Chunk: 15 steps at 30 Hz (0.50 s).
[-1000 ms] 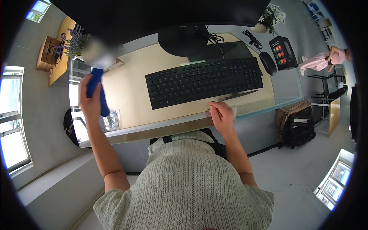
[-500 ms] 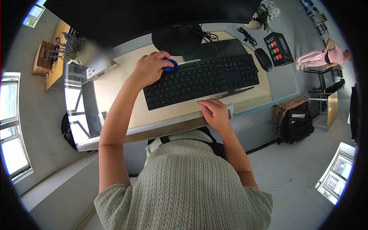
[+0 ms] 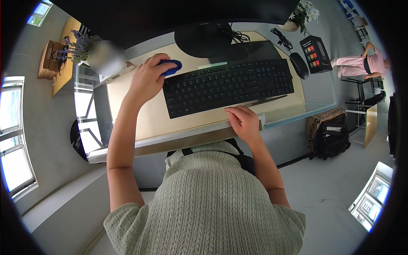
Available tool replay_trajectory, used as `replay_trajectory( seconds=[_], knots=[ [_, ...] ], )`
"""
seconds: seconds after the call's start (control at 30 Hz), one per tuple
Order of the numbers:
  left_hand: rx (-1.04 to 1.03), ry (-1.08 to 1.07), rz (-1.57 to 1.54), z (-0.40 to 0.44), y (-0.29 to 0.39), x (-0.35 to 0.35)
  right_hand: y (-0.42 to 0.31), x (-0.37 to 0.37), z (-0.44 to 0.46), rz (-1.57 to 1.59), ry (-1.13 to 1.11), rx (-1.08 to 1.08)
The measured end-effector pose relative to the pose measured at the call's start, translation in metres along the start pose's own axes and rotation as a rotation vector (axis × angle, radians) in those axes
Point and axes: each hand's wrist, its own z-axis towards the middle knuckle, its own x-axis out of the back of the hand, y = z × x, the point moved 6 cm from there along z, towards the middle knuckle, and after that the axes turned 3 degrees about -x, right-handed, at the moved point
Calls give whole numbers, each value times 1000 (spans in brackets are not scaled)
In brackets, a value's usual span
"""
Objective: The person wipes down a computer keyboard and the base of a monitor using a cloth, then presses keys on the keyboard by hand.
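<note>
My left hand is closed around a small dark-blue rounded object, whose exact kind I cannot make out. The hand sits at the upper left of a black keyboard, just off its corner. Near the desk's front edge, below the keyboard, rests my right hand with its fingers curled in. Whether anything lies inside those fingers is hidden. A thin dark stick-like thing lies beyond the right hand, along the keyboard's lower edge.
Above the keyboard stands a monitor on a dark base. To the right are a black mouse, a coiled cable, a black box and white flowers. Further right, a person in pink stands.
My left hand has moved left with the blue object, from the keyboard's upper-left keys to beside its corner. The right hand stays curled at the desk edge. The view has shifted slightly.
</note>
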Motion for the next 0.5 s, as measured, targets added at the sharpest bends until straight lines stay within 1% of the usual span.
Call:
replay_trajectory(
  seconds=[0.03,0.1,0.13,0.2,0.23,0.27,0.33,0.4,0.43,0.47,0.5],
  knots=[
    [1,3,-1,4,4,-7,0,0,0,0,-2,8],
    [-218,-47,56,8,19,-25,0,0,-2,-6,-10,13],
    [-220,-48,56,5,15,-24,1,1,-2,-11,-18,14],
    [-17,-90,203,-7,-15,-17,0,1,-2,-4,4,24],
    [83,-119,428,-12,-27,-11,-1,1,-2,3,22,36],
    [97,-88,509,-15,-31,-3,-1,1,-2,6,22,30],
    [74,94,322,-11,-20,6,1,-3,1,-11,-15,-37],
    [-97,55,114,-1,10,-1,2,-4,1,-2,-13,-29],
    [-210,-3,70,3,27,-8,3,-3,0,3,-13,-24],
    [-211,2,68,5,27,-12,4,-2,0,-3,-13,-22],
    [-241,-7,167,8,25,-22,2,-1,0,-1,-11,12]
  ],
)
